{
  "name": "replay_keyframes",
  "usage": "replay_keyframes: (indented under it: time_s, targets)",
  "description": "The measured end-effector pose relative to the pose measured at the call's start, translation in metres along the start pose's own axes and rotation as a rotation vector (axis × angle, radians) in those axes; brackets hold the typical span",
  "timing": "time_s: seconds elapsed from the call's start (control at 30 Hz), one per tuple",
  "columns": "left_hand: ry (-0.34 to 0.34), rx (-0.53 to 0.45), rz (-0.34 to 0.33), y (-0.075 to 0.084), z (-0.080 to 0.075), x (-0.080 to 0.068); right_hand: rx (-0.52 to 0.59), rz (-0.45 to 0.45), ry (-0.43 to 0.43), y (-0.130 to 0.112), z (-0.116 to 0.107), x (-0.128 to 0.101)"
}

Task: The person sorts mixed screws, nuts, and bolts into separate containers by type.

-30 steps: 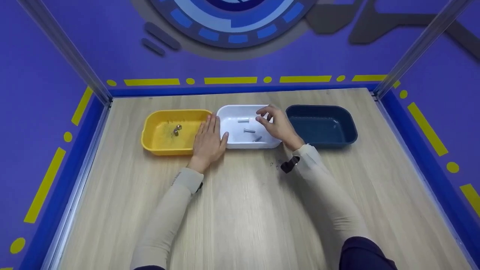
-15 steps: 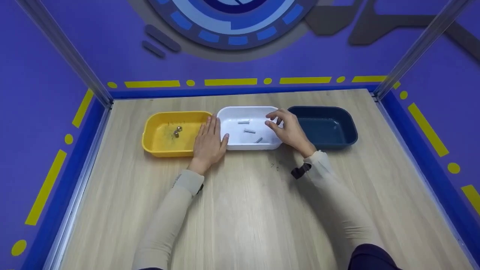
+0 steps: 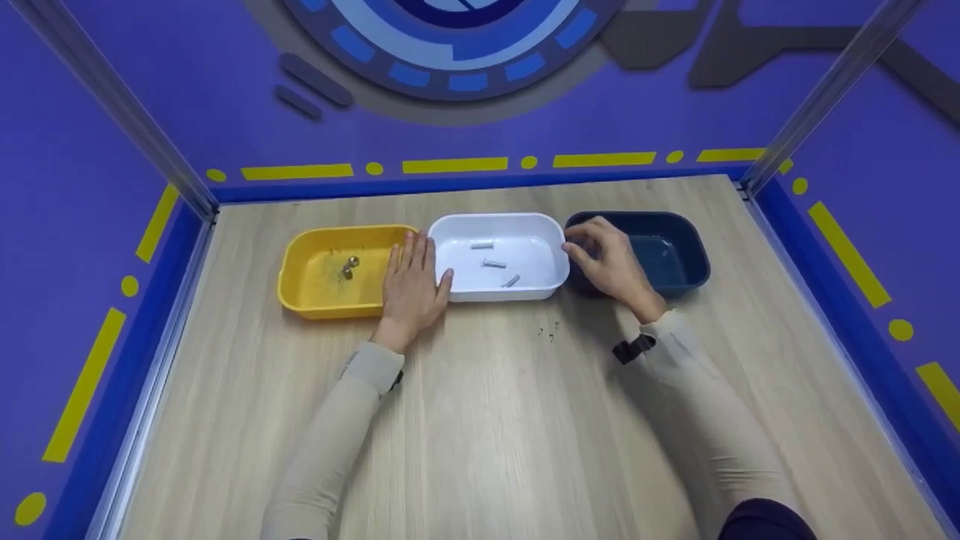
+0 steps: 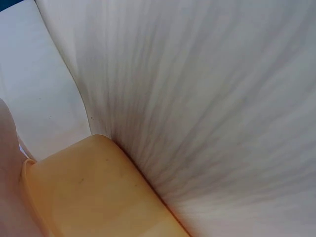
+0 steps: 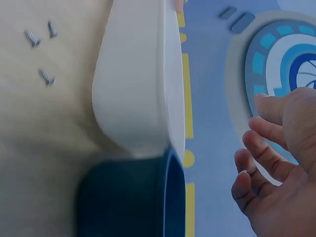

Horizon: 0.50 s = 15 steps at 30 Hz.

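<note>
My left hand [image 3: 412,289] lies with straight fingers over the adjoining rims of a yellow tray [image 3: 304,277] and a white tray [image 3: 529,259]. Several shiny nuts [image 3: 351,264] sit in the yellow tray, and three bolts [image 3: 493,264] lie spread out in the white one. Over the left end of a dark blue tray [image 3: 671,262] hovers my right hand [image 3: 615,262]. Its fingers are loosely bent, and in the right wrist view nothing shows between thumb and fingertips. Three small screws [image 5: 47,77] lie on the table in front of the trays.
The trays stand side by side in a row on the wooden table [image 3: 480,435]. Purple-blue panels [image 3: 225,90] with yellow dashes wall in the back and both sides. Metal posts [image 3: 832,97] rise at the rear corners.
My right hand has moved right, from above the white tray to above the dark blue tray's left end. The left hand stays in place on the rims.
</note>
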State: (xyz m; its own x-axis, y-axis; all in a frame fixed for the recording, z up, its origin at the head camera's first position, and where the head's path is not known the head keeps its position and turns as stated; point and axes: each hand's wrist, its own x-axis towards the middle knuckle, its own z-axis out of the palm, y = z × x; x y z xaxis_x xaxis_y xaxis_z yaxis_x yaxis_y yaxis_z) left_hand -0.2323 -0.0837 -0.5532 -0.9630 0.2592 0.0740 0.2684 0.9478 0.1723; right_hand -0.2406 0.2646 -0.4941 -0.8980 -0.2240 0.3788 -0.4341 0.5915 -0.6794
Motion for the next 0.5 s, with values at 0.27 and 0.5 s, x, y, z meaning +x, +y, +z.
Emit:
replay_keyframes:
  time_s: [0.27,0.5]
  targets:
    - [0.033,-0.012,-0.004,0.005,-0.004,-0.004,-0.039,-0.004,0.041,0.016,-0.022,-0.012]
    - [0.052,-0.080,0.009,0.018,-0.006,-0.009,-0.063,0.021,0.052,0.029,-0.036,-0.022]
